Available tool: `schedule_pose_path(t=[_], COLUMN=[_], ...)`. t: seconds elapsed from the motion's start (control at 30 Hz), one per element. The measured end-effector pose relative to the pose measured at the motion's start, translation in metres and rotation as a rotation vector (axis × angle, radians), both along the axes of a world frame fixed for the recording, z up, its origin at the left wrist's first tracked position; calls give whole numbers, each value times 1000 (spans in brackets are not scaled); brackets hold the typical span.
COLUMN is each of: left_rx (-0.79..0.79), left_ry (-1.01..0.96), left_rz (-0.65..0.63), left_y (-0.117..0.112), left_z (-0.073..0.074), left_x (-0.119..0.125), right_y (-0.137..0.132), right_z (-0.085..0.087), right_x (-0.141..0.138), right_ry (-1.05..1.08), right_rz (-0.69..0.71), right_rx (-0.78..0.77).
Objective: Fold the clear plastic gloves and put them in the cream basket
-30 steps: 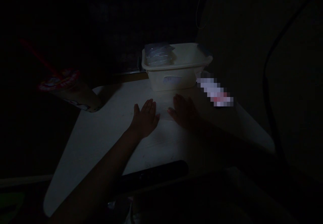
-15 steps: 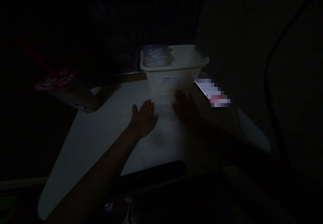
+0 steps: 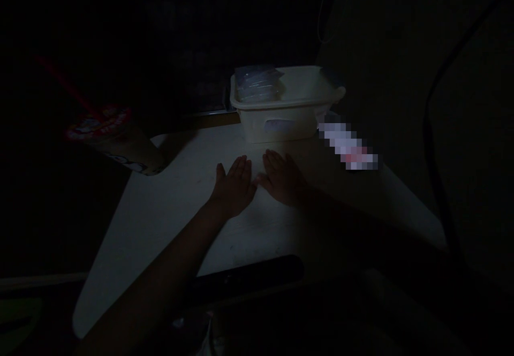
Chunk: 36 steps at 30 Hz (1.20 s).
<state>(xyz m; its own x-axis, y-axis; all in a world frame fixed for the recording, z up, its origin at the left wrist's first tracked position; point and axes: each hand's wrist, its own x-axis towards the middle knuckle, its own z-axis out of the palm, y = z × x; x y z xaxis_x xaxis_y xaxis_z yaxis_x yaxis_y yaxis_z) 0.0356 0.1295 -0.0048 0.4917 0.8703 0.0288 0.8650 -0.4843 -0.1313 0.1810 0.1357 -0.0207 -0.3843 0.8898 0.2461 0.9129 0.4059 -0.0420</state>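
Note:
Both hands lie flat on a white tabletop point(image 3: 160, 222) in dim light. My left hand point(image 3: 235, 187) is open, palm down, thumb spread from the fingers. Close beside it, my right hand point(image 3: 283, 179) is also open and palm down, its thumb at or very near the left hand's edge. Neither hand grips anything. A thin, clear plastic sheet or bag point(image 3: 257, 159) shows faintly between the fingers; the hands cover most of it. Just beyond the fingertips stands a white plastic bin point(image 3: 281, 126) holding a stack of clear plastic packets point(image 3: 257, 84).
A sealed drink cup point(image 3: 136, 150) with a red straw stands at the left. Right of the bin lies a lit phone point(image 3: 347, 144), its screen blurred. A dark slot point(image 3: 257, 273) runs along the near edge. A black cable point(image 3: 431, 147) hangs at the right.
My right hand has moved left and down flat, over the clear plastic and against or near my left hand. The whole view has shifted slightly; my left hand stays flat.

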Motion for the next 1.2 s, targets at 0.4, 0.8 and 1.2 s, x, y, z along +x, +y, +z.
schedule_pose_path(t=[0.4,0.8,1.2], left_rx=[-4,-8,-2], left_ry=[11,10,13], left_rz=[-6,4,-3], left_y=[1,1,2], left_z=[0,0,-1], left_x=[0,0,-1], right_y=[-1,-8,-7], right_z=[-3,-1,-1], right_x=[23,25,36], right_ry=[-34,-34,-20], right_rz=[-60,-148,-208], right_rx=[41,15,-13])
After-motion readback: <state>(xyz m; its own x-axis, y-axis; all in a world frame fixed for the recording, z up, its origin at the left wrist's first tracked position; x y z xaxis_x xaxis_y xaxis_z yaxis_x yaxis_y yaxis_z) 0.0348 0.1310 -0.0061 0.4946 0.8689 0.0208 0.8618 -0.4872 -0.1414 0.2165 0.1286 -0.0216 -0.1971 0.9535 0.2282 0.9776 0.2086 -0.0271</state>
